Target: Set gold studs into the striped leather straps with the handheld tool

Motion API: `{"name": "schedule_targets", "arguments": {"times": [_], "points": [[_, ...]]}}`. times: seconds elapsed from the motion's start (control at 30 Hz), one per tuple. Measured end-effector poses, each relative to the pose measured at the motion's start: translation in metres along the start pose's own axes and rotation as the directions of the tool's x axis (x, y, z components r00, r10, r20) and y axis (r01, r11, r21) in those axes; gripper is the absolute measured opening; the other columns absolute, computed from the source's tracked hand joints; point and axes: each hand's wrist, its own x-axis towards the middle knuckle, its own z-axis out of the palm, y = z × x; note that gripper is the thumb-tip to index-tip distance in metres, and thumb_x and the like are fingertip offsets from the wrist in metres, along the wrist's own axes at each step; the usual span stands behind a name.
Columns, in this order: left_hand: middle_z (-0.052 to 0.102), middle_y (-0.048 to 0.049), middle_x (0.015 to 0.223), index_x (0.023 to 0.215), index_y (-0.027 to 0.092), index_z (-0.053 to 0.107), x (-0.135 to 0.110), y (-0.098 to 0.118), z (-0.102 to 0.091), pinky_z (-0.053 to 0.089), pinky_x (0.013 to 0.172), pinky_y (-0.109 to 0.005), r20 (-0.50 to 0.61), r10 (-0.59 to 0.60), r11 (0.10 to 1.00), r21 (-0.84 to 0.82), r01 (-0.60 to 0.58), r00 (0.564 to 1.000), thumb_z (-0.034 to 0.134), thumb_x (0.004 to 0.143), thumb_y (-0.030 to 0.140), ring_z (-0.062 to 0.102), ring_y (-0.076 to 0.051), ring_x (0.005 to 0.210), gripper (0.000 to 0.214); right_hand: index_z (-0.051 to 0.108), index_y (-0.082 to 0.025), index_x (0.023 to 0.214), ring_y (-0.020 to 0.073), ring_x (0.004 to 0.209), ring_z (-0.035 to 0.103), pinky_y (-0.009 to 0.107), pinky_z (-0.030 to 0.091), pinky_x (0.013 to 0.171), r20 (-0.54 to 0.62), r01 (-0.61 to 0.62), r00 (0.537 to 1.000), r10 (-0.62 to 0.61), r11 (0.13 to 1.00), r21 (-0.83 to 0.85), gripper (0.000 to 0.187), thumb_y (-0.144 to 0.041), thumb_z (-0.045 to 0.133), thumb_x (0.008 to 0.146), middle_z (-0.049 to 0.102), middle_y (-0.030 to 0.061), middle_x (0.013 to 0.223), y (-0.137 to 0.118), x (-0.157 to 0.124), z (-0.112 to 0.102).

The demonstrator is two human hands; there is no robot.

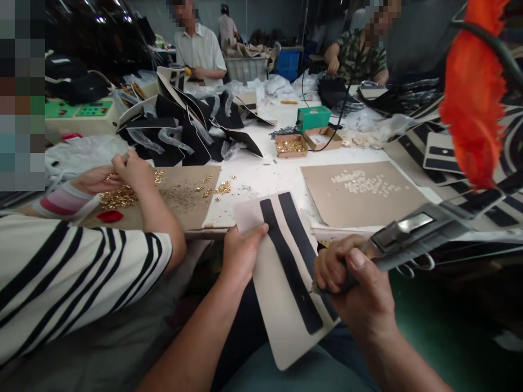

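A beige panel (pixel 267 305) with two black strips (pixel 281 256) rests tilted over my lap, its far end near the table edge. My left hand (pixel 243 250) is closed on its left edge, thumb on top beside the nearer strip. In my right hand (pixel 359 283) is a grey power screwdriver (pixel 420 231), fingers wrapped round its front end. The tool's tip points down-left at the panel, close to a small spot low on the left strip. Whether the tip touches the strip I cannot tell.
On the left, a co-worker in a striped shirt (pixel 81 272) handles gold hardware (pixel 118 196). Small white pieces (pixel 359 182) lie on brown board (pixel 322 204). Behind are a box of gold parts (pixel 291 146), a green box (pixel 314 117) and stacked black panels (pixel 192 125). Orange cloth (pixel 472 103) hangs right.
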Motion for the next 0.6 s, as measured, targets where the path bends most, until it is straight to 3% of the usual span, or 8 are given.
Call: {"name": "schedule_targets", "arguments": {"times": [0.3, 0.43, 0.6], "points": [[0.080, -0.0093, 0.090, 0.104, 0.011, 0.075, -0.003, 0.007, 0.005, 0.059, 0.069, -0.031, -0.017, -0.040, 0.996, -0.081, 0.039, 0.999, 0.092, 0.058, 0.030, 0.074, -0.024, 0.073, 0.053, 0.051, -0.023, 0.074, 0.0110, 0.044, 0.046, 0.026, 0.041, 0.041, 0.041, 0.014, 0.999, -0.012, 0.999, -0.041, 0.027, -0.032, 0.069, 0.092, 0.048, -0.0059, 0.059, 0.009, -0.011, 0.001], [0.080, -0.0103, 0.095, 0.108, 0.011, 0.075, -0.001, 0.008, 0.001, 0.059, 0.072, -0.032, -0.033, -0.020, 0.995, -0.096, 0.016, 0.999, 0.092, 0.059, 0.031, 0.074, -0.024, 0.076, 0.055, 0.054, -0.022, 0.068, 0.0134, 0.048, 0.052, 0.028, 0.043, 0.045, 0.066, 0.021, 0.998, -0.005, 0.970, -0.241, 0.030, -0.031, 0.069, 0.093, 0.052, -0.0029, 0.058, 0.012, -0.016, -0.006], [0.080, -0.0127, 0.101, 0.109, 0.012, 0.076, -0.003, 0.007, -0.010, 0.059, 0.077, -0.034, 0.042, -0.009, 1.000, 0.016, 0.008, 0.999, 0.088, 0.069, 0.035, 0.076, -0.027, 0.085, 0.047, 0.060, -0.022, 0.070, 0.0173, 0.050, 0.053, 0.032, 0.046, 0.050, -0.107, 0.024, 0.991, -0.080, 0.892, -0.451, 0.032, -0.044, 0.072, 0.089, 0.056, 0.0004, 0.057, 0.004, -0.005, -0.033]]}}
